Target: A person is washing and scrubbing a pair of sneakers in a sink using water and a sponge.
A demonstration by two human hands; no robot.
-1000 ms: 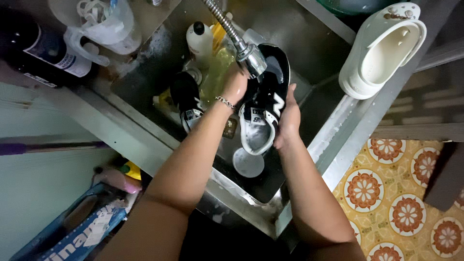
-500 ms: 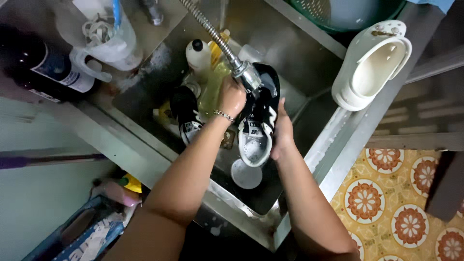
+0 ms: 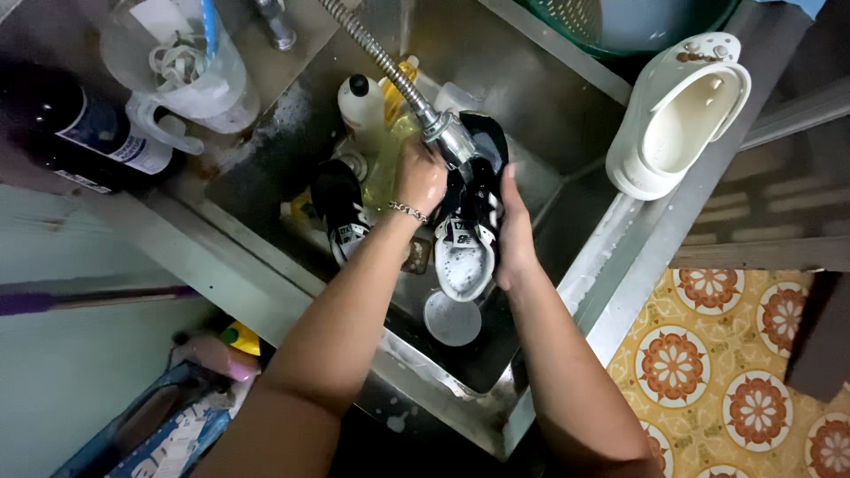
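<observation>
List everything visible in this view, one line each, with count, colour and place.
sneaker: one, black and white, soapy, held over the sink
second sneaker: one, black and white, lying in the sink
spray hose: one, metal, head at the held sneaker
sink: one, steel, centre
clog: one, cream, on the sink's right edge
pitcher: one, clear, top left
bottle: one, white with black cap, in the sink
left hand: at the spray head
right hand: gripping the sneaker's side
</observation>
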